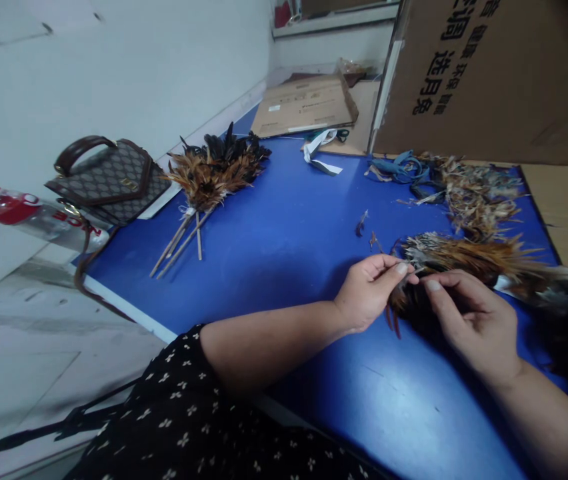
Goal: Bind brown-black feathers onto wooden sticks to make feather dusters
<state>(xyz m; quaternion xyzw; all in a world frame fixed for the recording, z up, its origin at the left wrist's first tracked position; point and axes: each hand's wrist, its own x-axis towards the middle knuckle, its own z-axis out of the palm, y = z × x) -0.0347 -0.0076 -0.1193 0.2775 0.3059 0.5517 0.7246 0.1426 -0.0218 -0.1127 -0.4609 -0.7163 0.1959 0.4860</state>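
Over the right half of the blue table, my left hand [367, 293] is closed, thumb and forefinger pinching the thin pale ends of some feathers. Dark and brown feathers [400, 308] hang below those fingertips, between the two hands. My right hand [479, 323] is closed too, its thumb and forefinger pressed together beside the same feathers; what lies in that pinch is too small to make out. Just behind my hands stretches a pile of brown and black feathers [469, 257]. Two small loose feathers [361, 224] lie left of it.
Bundled feathers on sticks [214, 177] lie at the left, near a patterned handbag [114, 177] and a bottle [39, 217]. Feather scraps [481, 197], blue strips [401, 167] and a white strip [320, 150] lie farther back. Flattened cardboard [307, 103] and a large carton [494, 80] stand behind.
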